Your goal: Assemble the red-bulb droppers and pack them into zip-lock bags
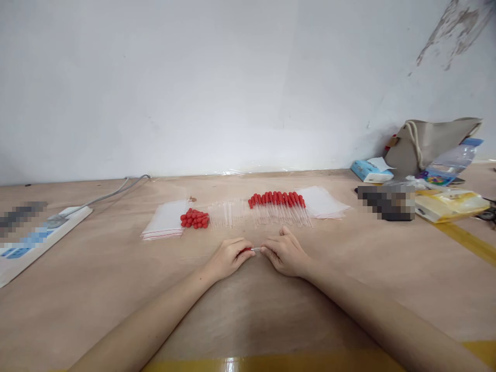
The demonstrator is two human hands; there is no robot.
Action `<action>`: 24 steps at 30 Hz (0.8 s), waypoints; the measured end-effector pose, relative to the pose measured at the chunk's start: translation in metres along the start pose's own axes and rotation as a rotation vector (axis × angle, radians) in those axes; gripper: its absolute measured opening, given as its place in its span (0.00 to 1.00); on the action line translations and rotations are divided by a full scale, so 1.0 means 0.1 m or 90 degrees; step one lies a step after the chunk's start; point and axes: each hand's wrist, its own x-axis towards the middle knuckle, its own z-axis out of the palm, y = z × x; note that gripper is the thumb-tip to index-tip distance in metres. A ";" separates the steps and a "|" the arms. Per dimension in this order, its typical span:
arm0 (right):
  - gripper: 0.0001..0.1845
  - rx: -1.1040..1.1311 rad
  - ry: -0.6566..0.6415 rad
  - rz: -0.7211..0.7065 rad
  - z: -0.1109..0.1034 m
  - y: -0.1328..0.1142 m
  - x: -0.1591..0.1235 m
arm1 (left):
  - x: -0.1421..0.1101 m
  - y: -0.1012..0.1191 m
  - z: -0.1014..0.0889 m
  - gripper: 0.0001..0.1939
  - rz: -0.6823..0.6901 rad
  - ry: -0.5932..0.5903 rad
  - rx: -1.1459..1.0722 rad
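My left hand (229,257) and my right hand (285,253) meet at the middle of the wooden table (116,289), both closed in a pinch on one small dropper (253,249). The left fingers pinch its red bulb end, the right fingers its clear glass tube. Just beyond the hands lie a pile of loose red rubber bulbs (195,218), a spread of bare glass tubes (227,213) and a row of assembled droppers with red bulbs (279,205).
Stacks of small clear zip bags lie at the left (166,221) and right (322,202) of the droppers. A white power strip (36,237) with its cable sits far left. A tissue pack (370,171), a drawstring bag (430,142), a plastic bottle (449,164) and a yellow packet (449,204) crowd the right. Yellow tape marks the table.
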 end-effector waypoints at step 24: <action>0.17 0.059 -0.014 0.039 -0.04 0.02 0.04 | -0.01 -0.05 0.03 0.09 -0.134 0.077 -0.195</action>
